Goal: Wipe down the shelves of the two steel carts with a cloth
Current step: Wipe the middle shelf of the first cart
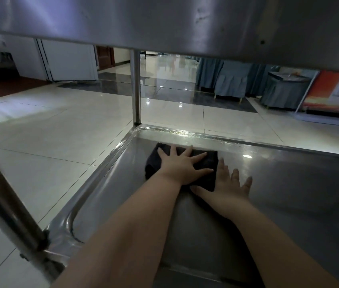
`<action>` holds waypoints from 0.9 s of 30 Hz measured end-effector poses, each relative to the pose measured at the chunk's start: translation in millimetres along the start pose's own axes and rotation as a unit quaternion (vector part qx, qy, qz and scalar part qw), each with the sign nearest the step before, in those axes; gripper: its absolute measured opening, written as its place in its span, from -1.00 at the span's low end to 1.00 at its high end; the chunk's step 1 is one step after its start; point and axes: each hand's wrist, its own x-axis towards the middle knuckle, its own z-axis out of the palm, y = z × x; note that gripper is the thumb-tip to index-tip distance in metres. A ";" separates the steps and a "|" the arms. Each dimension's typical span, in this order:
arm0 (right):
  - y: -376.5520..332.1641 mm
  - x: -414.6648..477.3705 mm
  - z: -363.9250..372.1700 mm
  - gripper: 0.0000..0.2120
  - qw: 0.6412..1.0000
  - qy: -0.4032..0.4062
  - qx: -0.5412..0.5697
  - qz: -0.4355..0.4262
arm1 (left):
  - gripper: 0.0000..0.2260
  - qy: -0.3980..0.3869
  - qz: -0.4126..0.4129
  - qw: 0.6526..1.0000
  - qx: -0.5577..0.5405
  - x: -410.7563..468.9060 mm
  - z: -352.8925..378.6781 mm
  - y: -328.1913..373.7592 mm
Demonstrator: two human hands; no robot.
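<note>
Head camera looks forward and down, close over the cart shelf [278, 183].

Cloth [153, 165] on lower shelf [289, 183], beneath upper shelf [164, 17]

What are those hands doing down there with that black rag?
A person is wiping a low shelf of a steel cart. Their left hand presses flat on a dark cloth near the shelf's far left corner. The right hand lies flat on the bare steel right beside the cloth, fingers spread, thumb at the cloth's edge. Another steel shelf sits just above.
</note>
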 end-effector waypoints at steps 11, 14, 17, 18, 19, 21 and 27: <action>2.4 -2.7 -3.4 0.15 0.999 -0.014 0.018 -0.025 | -0.24 0.007 -0.142 0.990 0.015 -81.9 -9.5 -125.0; -2.2 -5.5 -5.2 0.15 0.999 -0.023 -0.023 -0.031 | -0.27 0.003 -0.166 0.986 0.013 -94.1 -9.4 -106.5; -4.1 -6.5 -9.9 0.10 0.998 -0.039 -0.045 -0.035 | -0.29 0.002 -0.128 0.992 0.003 -109.2 -3.8 -70.6; -4.8 -7.4 -10.6 0.09 0.997 -0.042 -0.049 -0.037 | -0.30 0.003 -0.108 0.994 0.000 -115.0 0.8 -55.0; -5.5 -8.4 -11.5 0.08 0.997 -0.045 -0.051 -0.037 | -0.32 0.007 -0.091 0.996 -0.002 -120.2 5.5 -40.3; -5.7 -11.8 -14.5 0.04 0.997 -0.056 -0.040 -0.040 | -0.33 0.014 -0.074 0.997 -0.007 -126.5 9.1 -23.6; 21.7 -55.2 -16.6 -0.30 0.986 -0.100 -0.079 -0.107 | -0.24 -0.006 -0.079 0.997 -0.019 -131.2 -3.4 -24.2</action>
